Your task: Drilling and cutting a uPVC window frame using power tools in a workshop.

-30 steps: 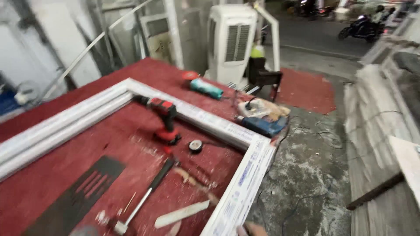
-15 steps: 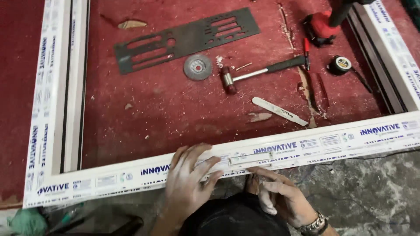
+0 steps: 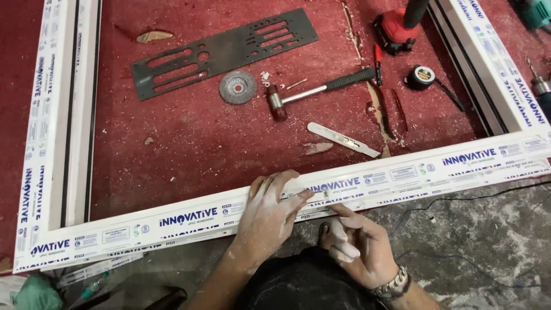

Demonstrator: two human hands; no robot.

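White frame (image 3: 172, 221) lies under left hand (image 3: 270, 215).

Left hand (image 3: 270, 215) bare, dusted with white powder; right hand (image 3: 359, 247) likewise dusty, metal link wristwatch (image 3: 393, 284) on wrist.

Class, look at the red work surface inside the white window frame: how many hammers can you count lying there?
1. The black-handled metal hammer lies inside the white plastic window frame, right of the round grey grinding disc and far from both hands. Others could lie outside the picture.
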